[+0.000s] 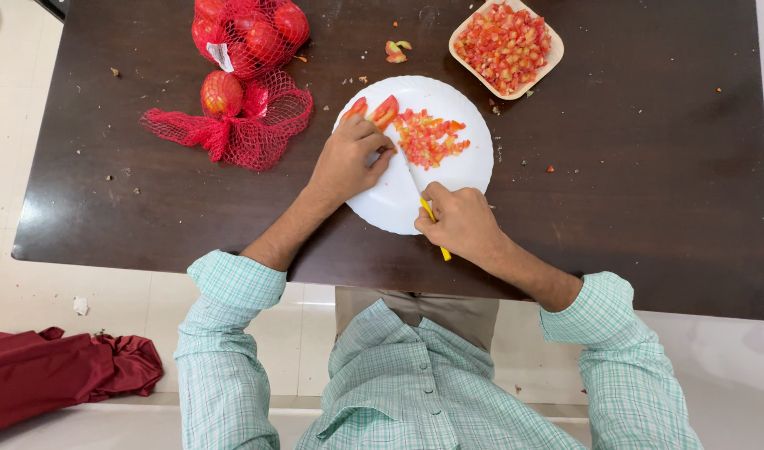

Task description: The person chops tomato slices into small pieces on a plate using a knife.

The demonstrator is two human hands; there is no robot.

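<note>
A white round plate (449,171) lies on the dark wooden table (649,183). My left hand (346,158) rests on the plate's left side with its fingers bent, touching tomato wedges (382,111) at the plate's upper left. My right hand (461,223) grips a yellow-handled knife (433,223) at the plate's lower edge; its blade points up toward my left fingers. A heap of diced tomato (429,137) sits on the plate to the right of the blade.
A square shallow tray (554,57) filled with diced tomato stands at the back right. A red net bag of whole tomatoes (247,37) lies at the back left, one tomato (221,92) in its loose end. Tomato scraps (395,52) lie behind the plate. A dark red cloth (57,375) lies on the floor.
</note>
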